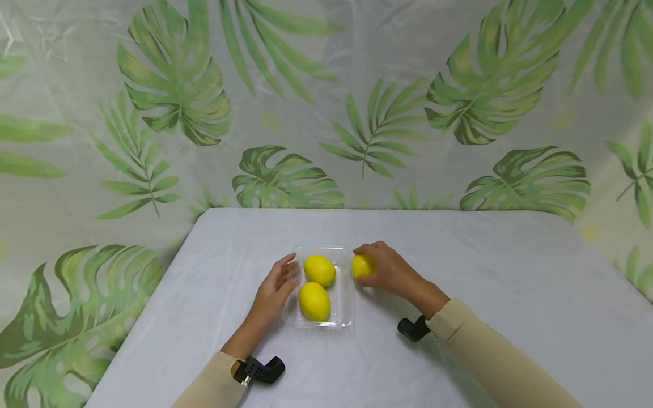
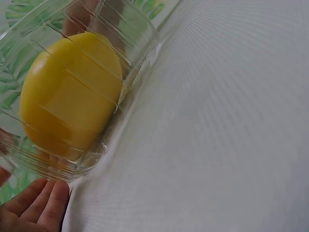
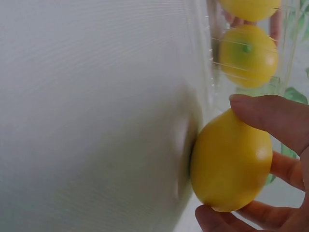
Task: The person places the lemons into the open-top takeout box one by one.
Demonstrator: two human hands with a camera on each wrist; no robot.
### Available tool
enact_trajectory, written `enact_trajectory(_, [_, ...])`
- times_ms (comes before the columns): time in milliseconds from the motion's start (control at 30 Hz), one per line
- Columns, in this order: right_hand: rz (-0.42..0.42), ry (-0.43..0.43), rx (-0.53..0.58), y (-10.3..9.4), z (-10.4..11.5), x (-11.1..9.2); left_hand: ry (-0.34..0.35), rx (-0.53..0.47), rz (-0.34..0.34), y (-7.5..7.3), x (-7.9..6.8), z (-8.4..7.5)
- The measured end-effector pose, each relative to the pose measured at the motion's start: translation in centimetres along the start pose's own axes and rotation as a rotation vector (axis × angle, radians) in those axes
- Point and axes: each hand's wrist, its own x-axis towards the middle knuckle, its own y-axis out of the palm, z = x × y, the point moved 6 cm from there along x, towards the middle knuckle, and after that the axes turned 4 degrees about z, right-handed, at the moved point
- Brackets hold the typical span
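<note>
A clear plastic box (image 1: 344,309) stands on the table with two yellow lemons in it, a far lemon (image 1: 319,270) and a near lemon (image 1: 314,301). Along the box's left side lies my left hand (image 1: 272,292). Its fingertips (image 2: 57,193) rest against the clear wall in the left wrist view, fingers fairly straight. Just right of the box, my right hand (image 1: 390,271) grips a third lemon (image 3: 231,162) between thumb and fingers. That lemon sits low by the white cloth, close to the box wall; whether it touches the cloth I cannot tell.
A white cloth (image 1: 510,272) covers the table. Behind it hangs a pale curtain (image 1: 296,122) printed with green leaves. Each wrist wears a black camera, the left camera (image 1: 262,370) and the right camera (image 1: 412,329).
</note>
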Motion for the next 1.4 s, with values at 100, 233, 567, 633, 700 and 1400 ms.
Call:
enact_trajectory(100, [0.001,0.005,0.000,0.1,0.0,-0.2,-0.009,-0.004,-0.001,0.0,-0.1,0.1])
enact_trajectory(233, [-0.010,0.017,-0.008,0.1,-0.1,-0.4,-0.003,-0.006,0.003,-0.1,-0.1,0.3])
enact_trajectory(567, [-0.032,0.000,0.004,0.1,-0.1,-0.5,-0.017,-0.010,0.000,-0.1,0.0,0.5])
enact_trajectory(633, [-0.032,0.001,0.009,0.1,-0.1,-0.5,-0.016,-0.012,0.000,-0.1,0.0,0.6])
enact_trajectory(700, [-0.030,0.003,0.004,0.2,-0.2,-0.5,-0.017,-0.016,0.000,-0.1,0.0,0.7])
enact_trajectory(1400, [-0.093,-0.039,0.012,-0.9,-0.2,-1.2,0.006,-0.019,0.008,-0.1,0.1,0.3])
